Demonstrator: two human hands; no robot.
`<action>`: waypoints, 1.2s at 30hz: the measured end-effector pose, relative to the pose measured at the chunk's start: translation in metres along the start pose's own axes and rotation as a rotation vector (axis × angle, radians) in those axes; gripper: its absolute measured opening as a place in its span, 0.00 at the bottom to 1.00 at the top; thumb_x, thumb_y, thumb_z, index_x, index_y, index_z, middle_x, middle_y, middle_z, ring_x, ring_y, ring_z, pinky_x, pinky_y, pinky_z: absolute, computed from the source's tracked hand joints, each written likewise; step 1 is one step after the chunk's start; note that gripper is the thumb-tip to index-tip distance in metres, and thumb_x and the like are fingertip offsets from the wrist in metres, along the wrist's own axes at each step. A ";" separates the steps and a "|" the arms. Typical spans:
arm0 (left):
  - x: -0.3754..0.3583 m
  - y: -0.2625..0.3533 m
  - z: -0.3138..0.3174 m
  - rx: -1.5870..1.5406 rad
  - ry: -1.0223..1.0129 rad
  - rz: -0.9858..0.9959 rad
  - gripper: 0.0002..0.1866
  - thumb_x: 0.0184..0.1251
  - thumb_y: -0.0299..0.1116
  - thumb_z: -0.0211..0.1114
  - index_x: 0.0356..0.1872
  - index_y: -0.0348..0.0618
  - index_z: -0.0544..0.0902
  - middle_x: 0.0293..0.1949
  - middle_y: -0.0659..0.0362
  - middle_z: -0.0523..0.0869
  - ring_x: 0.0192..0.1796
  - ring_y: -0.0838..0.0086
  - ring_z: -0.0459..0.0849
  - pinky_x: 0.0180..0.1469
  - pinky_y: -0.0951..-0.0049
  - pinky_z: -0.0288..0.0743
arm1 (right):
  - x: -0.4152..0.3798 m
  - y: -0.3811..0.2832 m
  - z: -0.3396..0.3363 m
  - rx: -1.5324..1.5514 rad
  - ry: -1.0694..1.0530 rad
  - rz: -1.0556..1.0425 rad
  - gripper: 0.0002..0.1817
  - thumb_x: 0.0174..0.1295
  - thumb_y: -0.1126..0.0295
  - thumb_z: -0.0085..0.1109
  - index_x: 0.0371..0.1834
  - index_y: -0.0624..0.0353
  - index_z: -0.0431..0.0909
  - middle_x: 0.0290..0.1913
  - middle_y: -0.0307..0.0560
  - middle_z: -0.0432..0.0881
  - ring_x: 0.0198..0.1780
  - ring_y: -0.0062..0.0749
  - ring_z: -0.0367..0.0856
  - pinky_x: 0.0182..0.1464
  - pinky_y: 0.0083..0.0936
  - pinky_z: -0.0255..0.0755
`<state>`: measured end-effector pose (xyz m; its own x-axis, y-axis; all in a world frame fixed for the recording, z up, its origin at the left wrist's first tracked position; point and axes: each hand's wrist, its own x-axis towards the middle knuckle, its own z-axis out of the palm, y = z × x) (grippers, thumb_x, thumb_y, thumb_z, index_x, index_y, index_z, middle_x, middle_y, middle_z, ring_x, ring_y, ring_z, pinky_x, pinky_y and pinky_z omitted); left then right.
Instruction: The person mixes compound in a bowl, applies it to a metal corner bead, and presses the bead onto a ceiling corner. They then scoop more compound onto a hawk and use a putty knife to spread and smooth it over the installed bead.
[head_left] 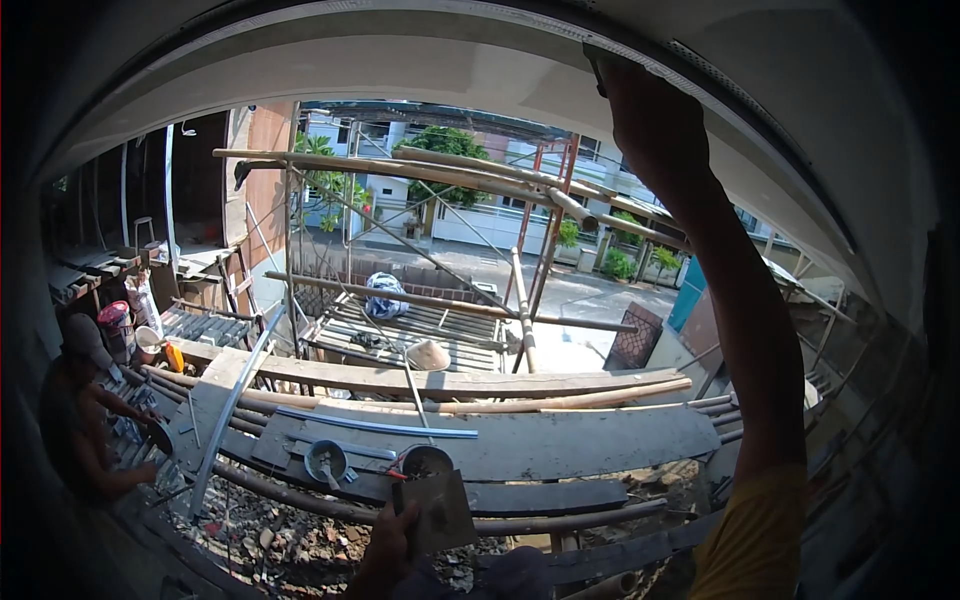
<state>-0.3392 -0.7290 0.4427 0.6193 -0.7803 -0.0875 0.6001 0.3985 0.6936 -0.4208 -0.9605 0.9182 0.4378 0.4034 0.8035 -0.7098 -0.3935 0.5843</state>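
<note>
My right hand [650, 115] is raised overhead at the end of a stretched arm, its fingers closed round a small dark scraper [597, 72]. That scraper meets the edge of the white ceiling panel [480, 60], beside a perforated metal corner bead [650, 62]. Low in the middle, my left hand [388, 550] grips a flat, square putty knife [440, 510] by the dark strip along its edge; grey smears mark its face. Just beyond it, on the planks, stand a bucket [425, 460] of grey material and a bowl [325, 462] with a tool in it.
Wooden planks [560, 440] form a scaffold deck over rubble [290, 530]. Bamboo poles [450, 300] cross ahead. Metal profiles [235, 410] lie on the deck. At left, another person [85, 420] works with a round pan. A conical hat [428, 355] rests on lower slats.
</note>
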 end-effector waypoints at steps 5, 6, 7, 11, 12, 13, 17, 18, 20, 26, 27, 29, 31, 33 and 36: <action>0.003 0.016 0.009 -0.196 -0.037 -0.077 0.16 0.71 0.32 0.54 0.56 0.38 0.71 0.45 0.54 0.82 0.45 0.65 0.85 0.49 0.63 0.83 | -0.072 -0.064 -0.039 0.640 -0.102 -0.171 0.31 0.58 0.79 0.56 0.67 0.58 0.62 0.61 0.54 0.74 0.55 0.41 0.81 0.45 0.30 0.83; 0.004 0.021 0.009 -0.199 -0.030 -0.075 0.16 0.71 0.32 0.54 0.56 0.38 0.71 0.45 0.54 0.82 0.45 0.65 0.85 0.49 0.63 0.83 | -0.094 -0.081 -0.054 0.734 -0.239 -0.188 0.32 0.58 0.79 0.56 0.69 0.57 0.61 0.64 0.51 0.72 0.59 0.39 0.78 0.49 0.31 0.82; 0.007 0.024 0.008 -0.273 -0.110 -0.145 0.14 0.71 0.33 0.53 0.54 0.39 0.73 0.43 0.56 0.83 0.44 0.67 0.85 0.48 0.64 0.83 | -0.121 -0.097 -0.057 0.902 -0.223 -0.300 0.34 0.58 0.78 0.57 0.70 0.56 0.60 0.66 0.52 0.68 0.64 0.41 0.73 0.55 0.31 0.79; 0.011 0.034 0.020 -0.168 -0.217 -0.081 0.12 0.72 0.37 0.52 0.47 0.42 0.77 0.37 0.59 0.84 0.39 0.71 0.85 0.40 0.71 0.82 | -0.196 -0.155 -0.101 1.294 -0.303 -0.604 0.32 0.60 0.72 0.56 0.70 0.60 0.62 0.70 0.52 0.63 0.71 0.42 0.64 0.72 0.33 0.62; 0.011 0.041 0.028 -0.209 -0.212 -0.070 0.12 0.73 0.37 0.52 0.49 0.42 0.76 0.38 0.59 0.84 0.39 0.72 0.85 0.38 0.71 0.82 | -0.214 -0.168 -0.102 1.421 -0.355 -0.565 0.31 0.61 0.73 0.54 0.69 0.60 0.63 0.70 0.53 0.63 0.71 0.41 0.63 0.73 0.35 0.60; 0.012 0.048 0.037 -0.251 -0.208 -0.058 0.12 0.74 0.37 0.52 0.51 0.43 0.75 0.39 0.59 0.83 0.39 0.73 0.85 0.36 0.72 0.82 | -0.225 -0.170 -0.100 1.401 -0.354 -0.538 0.30 0.61 0.72 0.54 0.69 0.59 0.63 0.70 0.53 0.64 0.71 0.41 0.63 0.73 0.36 0.60; 0.015 0.065 0.040 -0.304 -0.244 0.030 0.16 0.75 0.37 0.52 0.58 0.42 0.70 0.45 0.57 0.82 0.43 0.72 0.85 0.38 0.73 0.84 | -0.246 -0.144 -0.068 1.161 -0.354 -0.602 0.24 0.66 0.66 0.52 0.67 0.51 0.68 0.66 0.48 0.68 0.70 0.41 0.64 0.71 0.46 0.60; 0.010 0.074 0.046 -0.317 -0.283 0.069 0.17 0.75 0.37 0.52 0.60 0.42 0.69 0.46 0.56 0.82 0.44 0.71 0.85 0.40 0.73 0.85 | -0.256 -0.137 -0.057 1.009 -0.336 -0.684 0.22 0.66 0.66 0.51 0.65 0.50 0.70 0.63 0.46 0.71 0.68 0.39 0.67 0.71 0.49 0.59; 0.010 0.085 0.049 -0.135 -0.247 0.273 0.19 0.75 0.35 0.51 0.62 0.41 0.66 0.51 0.55 0.79 0.51 0.69 0.83 0.48 0.69 0.84 | -0.262 -0.121 -0.045 0.977 -0.403 -0.633 0.22 0.65 0.65 0.52 0.63 0.50 0.72 0.61 0.45 0.73 0.67 0.37 0.69 0.71 0.49 0.58; 0.032 0.090 0.054 0.188 -0.119 0.376 0.19 0.74 0.31 0.51 0.62 0.36 0.67 0.54 0.54 0.78 0.56 0.67 0.79 0.58 0.65 0.77 | -0.225 -0.106 -0.071 0.984 -0.379 -0.558 0.20 0.64 0.64 0.53 0.60 0.47 0.75 0.63 0.41 0.73 0.67 0.35 0.69 0.73 0.48 0.57; 0.036 0.087 0.052 0.300 -0.134 0.418 0.19 0.74 0.32 0.51 0.61 0.36 0.67 0.53 0.54 0.78 0.55 0.69 0.79 0.57 0.66 0.77 | -0.224 -0.108 -0.074 1.008 -0.350 -0.600 0.20 0.64 0.64 0.53 0.60 0.46 0.75 0.63 0.40 0.72 0.67 0.34 0.70 0.73 0.48 0.57; 0.041 0.083 0.048 0.652 -0.101 0.534 0.18 0.74 0.34 0.52 0.59 0.37 0.70 0.50 0.56 0.79 0.51 0.75 0.78 0.54 0.72 0.74 | -0.224 -0.116 -0.080 1.029 -0.326 -0.665 0.20 0.65 0.62 0.52 0.61 0.43 0.75 0.63 0.37 0.71 0.67 0.31 0.69 0.74 0.47 0.55; 0.036 0.082 0.058 0.772 -0.066 0.545 0.17 0.74 0.35 0.52 0.58 0.37 0.70 0.49 0.56 0.79 0.50 0.76 0.78 0.53 0.73 0.72 | -0.227 -0.123 -0.086 1.063 -0.351 -0.687 0.20 0.65 0.62 0.52 0.61 0.43 0.75 0.63 0.37 0.71 0.67 0.32 0.68 0.75 0.47 0.54; 0.037 0.079 0.065 0.844 -0.005 0.579 0.17 0.74 0.36 0.51 0.57 0.36 0.71 0.47 0.56 0.79 0.48 0.77 0.76 0.53 0.73 0.70 | -0.235 -0.131 -0.090 1.103 -0.373 -0.719 0.20 0.63 0.62 0.53 0.60 0.45 0.75 0.62 0.39 0.72 0.67 0.34 0.67 0.74 0.48 0.53; 0.034 0.077 0.069 0.781 -0.012 0.526 0.18 0.75 0.37 0.52 0.57 0.36 0.70 0.48 0.55 0.79 0.48 0.75 0.76 0.54 0.73 0.70 | -0.254 -0.135 -0.088 1.054 -0.406 -0.746 0.19 0.62 0.62 0.54 0.58 0.47 0.76 0.60 0.42 0.74 0.66 0.36 0.68 0.71 0.49 0.58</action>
<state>-0.3067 -0.7580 0.5428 0.7061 -0.5987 0.3781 -0.2676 0.2687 0.9253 -0.4841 -0.9371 0.6253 0.7906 0.5986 0.1290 0.4433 -0.7048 0.5538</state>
